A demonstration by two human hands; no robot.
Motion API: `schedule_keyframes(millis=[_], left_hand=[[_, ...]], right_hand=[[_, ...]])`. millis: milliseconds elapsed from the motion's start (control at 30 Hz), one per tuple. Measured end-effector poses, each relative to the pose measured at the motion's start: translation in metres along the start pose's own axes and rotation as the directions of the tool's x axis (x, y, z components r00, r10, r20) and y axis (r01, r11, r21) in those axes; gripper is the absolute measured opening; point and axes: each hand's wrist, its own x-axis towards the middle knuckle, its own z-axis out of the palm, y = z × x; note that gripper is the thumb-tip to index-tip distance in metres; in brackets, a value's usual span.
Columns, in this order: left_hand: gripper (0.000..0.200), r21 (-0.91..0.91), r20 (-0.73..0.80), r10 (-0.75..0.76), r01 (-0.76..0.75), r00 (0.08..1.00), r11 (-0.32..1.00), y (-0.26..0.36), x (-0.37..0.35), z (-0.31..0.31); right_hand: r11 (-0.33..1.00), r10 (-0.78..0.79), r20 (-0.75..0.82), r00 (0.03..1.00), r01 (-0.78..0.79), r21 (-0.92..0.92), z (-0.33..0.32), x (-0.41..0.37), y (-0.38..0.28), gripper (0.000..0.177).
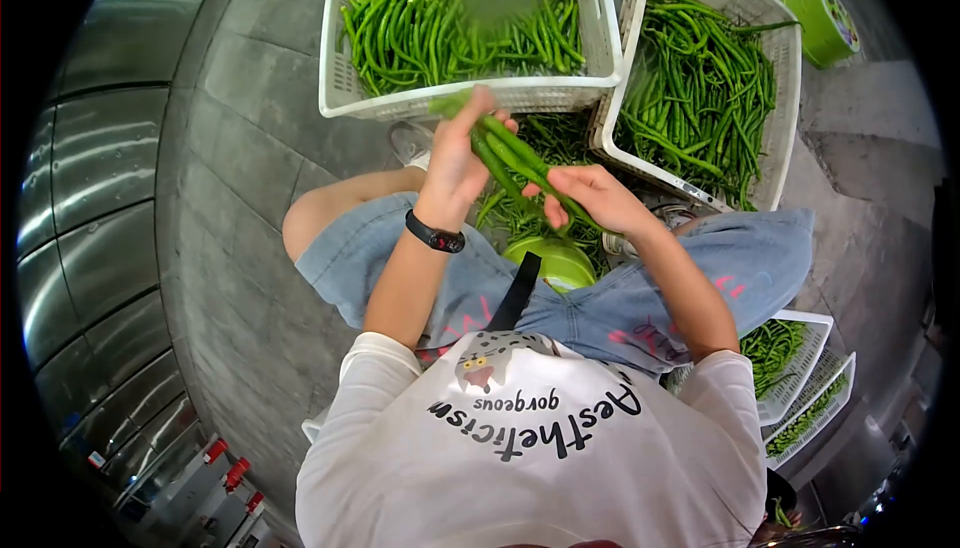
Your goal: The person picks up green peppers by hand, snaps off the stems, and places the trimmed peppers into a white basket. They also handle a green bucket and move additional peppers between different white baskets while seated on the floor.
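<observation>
Several long green chili peppers point(515, 156) stretch between my two hands in the middle of the head view. My left hand point(458, 160), with a black band on its wrist, is closed around their upper end, and a blurred green tip sticks out past it. At the lower end, the fingers of my right hand point(590, 198) are closed on the same peppers. Just beyond my left hand stands a white crate point(470, 100) with green chili peppers lying mostly side by side. Below the hands, a green bowl or stool point(550, 260) shows between my legs, partly hidden.
A second white crate point(792, 118), full of tangled green peppers, stands at the right beside a green bucket point(822, 26). Loose peppers point(505, 210) lie between my feet. Behind my right side are stacked white baskets point(808, 373) with more peppers. Metal panels point(105, 183) line the left.
</observation>
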Motion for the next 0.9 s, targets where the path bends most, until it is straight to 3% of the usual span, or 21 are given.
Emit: schedule_keyframes(millis=[33, 67, 200, 300, 333, 433, 567, 700, 800, 900], left_hand=[[0.016, -0.016, -0.012, -0.020, 0.020, 1.000, 1.000, 0.000, 0.001, -0.001], [0.015, -0.039, 0.028, -0.014, 0.016, 1.000, 0.999, 0.000, 0.001, -0.001], [0.016, -0.109, 0.027, -0.055, 0.058, 0.998, 0.992, 0.006, -0.004, 0.006], [0.019, -0.465, 0.244, -0.001, 0.118, 0.970, 0.877, 0.013, 0.011, -0.019], [0.020, -0.511, 0.151, 0.023, 0.058, 0.988, 0.858, 0.018, 0.010, -0.017], [0.021, -0.655, 0.273, 0.064, 0.137, 0.960, 0.743, 0.030, 0.013, -0.027], [0.020, -0.701, 0.315, 0.104, 0.158, 0.943, 0.696, 0.038, 0.010, -0.025], [0.022, -0.731, 0.331, 0.135, 0.164, 0.934, 0.662, 0.041, 0.008, -0.026], [0.023, -0.732, 0.394, 0.163, 0.202, 0.905, 0.651, 0.045, 0.007, -0.029], [0.023, -0.721, 0.409, 0.090, 0.261, 0.908, 0.641, 0.043, 0.005, -0.027]], right_hand=[[0.996, 0.032, 0.042, 0.999, -0.035, 0.082, 0.000, -0.001, -0.003, 0.041], [0.999, 0.016, 0.028, 0.999, -0.017, 0.041, 0.001, 0.000, -0.003, 0.052], [0.985, 0.079, 0.012, 0.997, -0.080, 0.155, -0.008, 0.003, -0.001, 0.050], [0.971, 0.095, -0.176, 0.980, -0.051, 0.235, -0.017, 0.006, 0.010, 0.044], [0.966, 0.121, -0.174, 0.977, -0.076, 0.248, -0.024, 0.007, 0.012, 0.038], [0.950, 0.250, -0.183, 0.951, -0.204, 0.237, -0.023, 0.008, 0.013, 0.034], [0.910, 0.231, 0.173, 0.958, -0.275, 0.309, -0.017, 0.001, 0.005, 0.032], [0.918, 0.028, 0.193, 0.981, -0.102, 0.384, -0.020, -0.001, 0.017, 0.028], [0.961, 0.084, -0.058, 0.995, -0.065, 0.270, -0.013, -0.002, 0.011, 0.027], [0.982, -0.008, -0.179, 0.984, 0.041, 0.185, -0.002, -0.001, 0.004, 0.025]])
